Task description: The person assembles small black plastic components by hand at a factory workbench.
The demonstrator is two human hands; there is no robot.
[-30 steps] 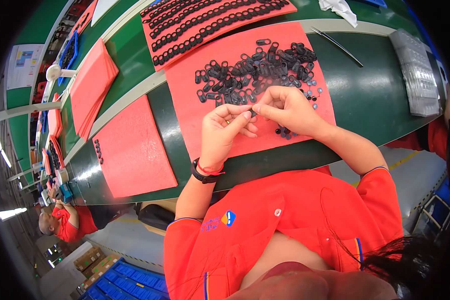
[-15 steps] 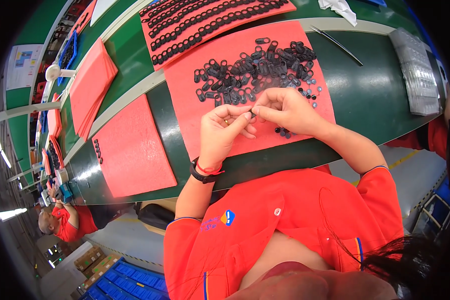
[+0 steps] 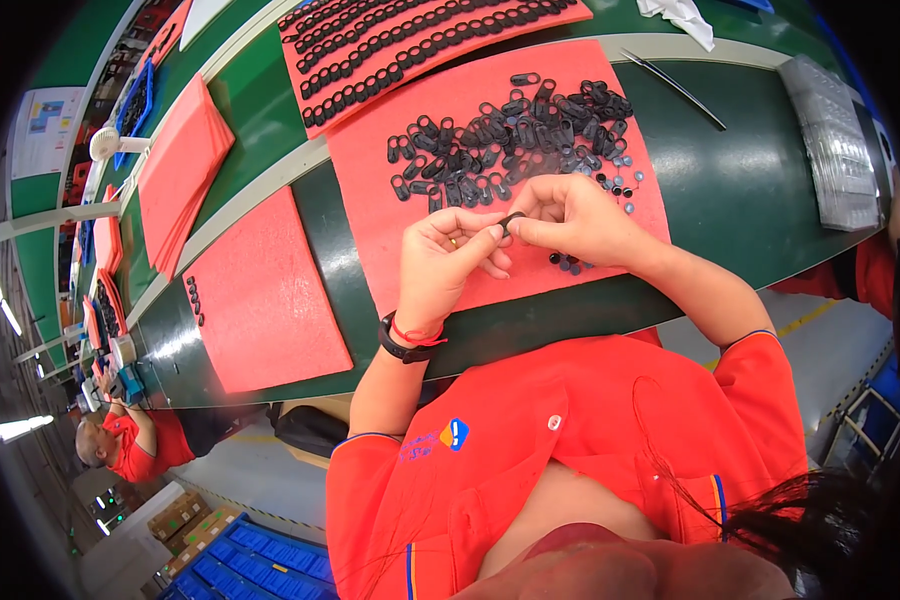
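**One small black part (image 3: 511,224), pinched from both sides**

In the head view, with the clock centred on my fingers and twelve at the top edge, that part sits right at the middle. My left hand (image 3: 440,255) is on the eight o'clock side, thumb and forefinger clamped on it; my right hand (image 3: 575,217) is on the three o'clock side, thumb and fingers also closed on it. My fingertips cover much of the part, so I cannot tell its whole shape. At seven, I wear a black wristband (image 3: 407,347) and a red cord (image 3: 422,338).

Below my hands lies a pink foam sheet (image 3: 365,190). It carries a loose heap of black looped parts (image 3: 515,135) from eleven to one, grey and black round caps (image 3: 618,190) toward two, and dark caps (image 3: 565,264) at four.

At eleven, a pink foam board (image 3: 445,60) bears neat rows of black looped pieces. Between eight and nine, another foam sheet (image 3: 270,290) has a short line of black pieces (image 3: 196,302) by its left edge. Tweezers (image 3: 673,88) lie on the green counter (image 3: 730,170) near two, with clear plastic trays (image 3: 832,150) farther out, toward three.
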